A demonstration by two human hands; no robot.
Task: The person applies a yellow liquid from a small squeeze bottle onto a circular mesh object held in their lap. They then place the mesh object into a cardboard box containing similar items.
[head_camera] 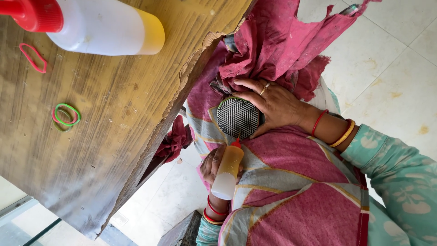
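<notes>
Closest in, on the lap: one hand point(273, 107) is spread flat over a round black mesh disc point(237, 118), fingers curled around its rim at about 2 o'clock. That grip is clamped on the disc, pinning it against the pink patterned cloth point(296, 182), probably so it doesn't slide while the nozzle works on it.

At the disc's 6 o'clock, the other hand point(213, 165) is wrapped tight around a small squeeze bottle point(227, 171) with yellowish liquid inside. Its red tip touches the disc's lower edge — tilted that way so the liquid runs toward the nozzle, I'd guess. With the view turned this way I can't honestly say which hand is left and which is right, but both are closed on something. Bangles on both wrists.

Just past the disc, at 12 o'clock, there's a crumpled maroon rag point(277, 41) bunched up right against the fingers, crowding that side.

Further off at 9 to 10 o'clock is the worn wooden surface point(114, 114), its chipped edge sitting near the lap. On it: a bigger white bottle point(104, 25) lying on its side with a red cap, a loose red rubber band point(33, 58), and a green and red pair point(66, 116) stacked together — all well apart from the hands.
</notes>
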